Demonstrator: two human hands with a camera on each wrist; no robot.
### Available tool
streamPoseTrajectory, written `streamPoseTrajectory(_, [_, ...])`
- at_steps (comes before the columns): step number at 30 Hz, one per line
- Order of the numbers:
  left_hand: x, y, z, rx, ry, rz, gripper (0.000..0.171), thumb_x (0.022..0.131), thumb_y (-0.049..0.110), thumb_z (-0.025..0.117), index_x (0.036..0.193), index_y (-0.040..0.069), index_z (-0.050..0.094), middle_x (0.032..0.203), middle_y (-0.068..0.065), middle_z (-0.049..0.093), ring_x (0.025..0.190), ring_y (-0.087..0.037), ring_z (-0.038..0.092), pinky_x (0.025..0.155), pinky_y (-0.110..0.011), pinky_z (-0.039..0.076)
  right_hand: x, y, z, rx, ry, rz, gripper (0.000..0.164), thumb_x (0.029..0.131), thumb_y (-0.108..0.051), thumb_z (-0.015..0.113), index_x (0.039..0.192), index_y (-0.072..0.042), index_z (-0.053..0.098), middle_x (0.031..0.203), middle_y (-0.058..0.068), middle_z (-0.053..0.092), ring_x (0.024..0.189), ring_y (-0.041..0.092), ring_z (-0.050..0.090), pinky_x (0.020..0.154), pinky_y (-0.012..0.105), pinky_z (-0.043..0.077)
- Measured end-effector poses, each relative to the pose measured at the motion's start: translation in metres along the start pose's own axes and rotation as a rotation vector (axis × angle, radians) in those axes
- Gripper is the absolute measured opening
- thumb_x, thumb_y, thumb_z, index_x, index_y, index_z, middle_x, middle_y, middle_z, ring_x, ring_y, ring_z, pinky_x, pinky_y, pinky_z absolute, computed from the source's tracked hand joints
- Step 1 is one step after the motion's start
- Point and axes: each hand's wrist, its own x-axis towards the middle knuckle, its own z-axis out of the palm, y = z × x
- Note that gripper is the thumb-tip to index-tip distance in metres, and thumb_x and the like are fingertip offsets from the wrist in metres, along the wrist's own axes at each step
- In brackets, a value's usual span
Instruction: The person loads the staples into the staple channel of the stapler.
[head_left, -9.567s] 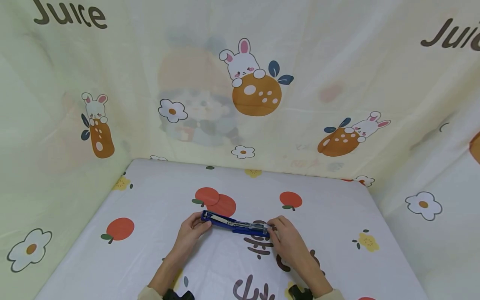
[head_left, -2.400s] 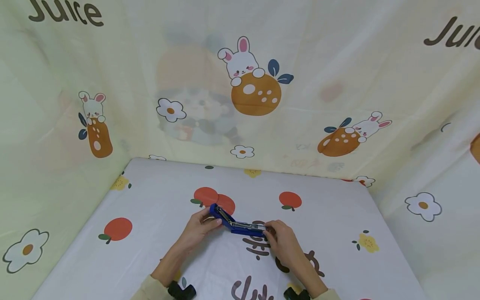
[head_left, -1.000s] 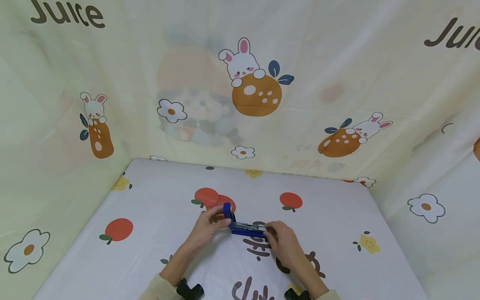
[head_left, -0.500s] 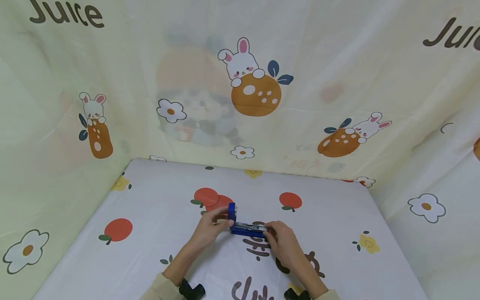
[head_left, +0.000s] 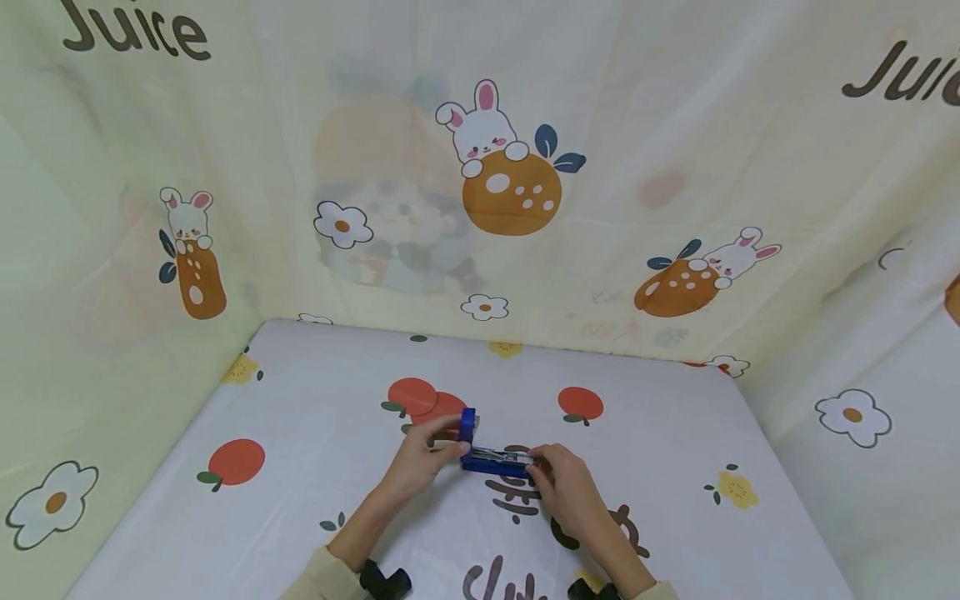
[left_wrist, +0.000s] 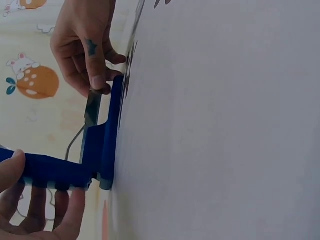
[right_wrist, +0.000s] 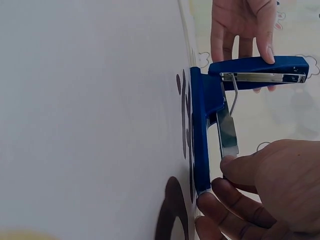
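Note:
A blue stapler point(head_left: 495, 468) lies with its base on the tablecloth, swung wide apart, its top arm point(right_wrist: 285, 64) standing roughly upright. My left hand point(head_left: 420, 458) grips that raised arm, thumb on one side and fingers on the other in the left wrist view. At the other end, my right hand point(head_left: 564, 482) pinches the front tip of the metal staple magazine point(right_wrist: 227, 132), with fingers down by the base's front edge. A thin metal rod point(right_wrist: 235, 95) links the magazine to the raised arm.
A white tablecloth point(head_left: 315, 417) with printed fruit and lettering covers the table. Cream printed curtains point(head_left: 600, 150) hang close behind and at both sides. Black wrist-worn devices point(head_left: 386, 581) sit below each hand.
My left hand has moved right, swinging the stapler's top arm from nearly flat up to upright; this slows over the last half second. My right hand stays at the front end.

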Motion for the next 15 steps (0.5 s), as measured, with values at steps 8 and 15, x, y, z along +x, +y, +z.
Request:
streamPoseTrajectory(8, [-0.0005,0.0006,0.0026,0.009,-0.015,0.009,0.043,0.101,0.019,0.073,0.143,0.013,0.066,0.133,-0.012,0.073,0.129,-0.033,0.062,0.099,-0.040,0.061,-0.0003,-0.0005,-0.0007,-0.001,0.000,0.003,0.019,0.098,-0.014,0.076,0.116,-0.010,0.074,0.099,0.001,0.071,0.084,0.009,0.058,0.075,0.023,0.057])
streamPoseTrajectory(15, [0.0007,0.0000,0.0046,0.045,-0.039,0.013,0.044,0.102,0.023,0.072,0.145,0.013,0.064,0.136,-0.013,0.071,0.132,-0.036,0.061,0.101,-0.043,0.062,0.0001,-0.0008,-0.0008,0.010,-0.003,0.009,0.018,0.098,-0.014,0.076,0.116,-0.010,0.075,0.099,0.001,0.072,0.084,0.009,0.058,0.075,0.023,0.058])
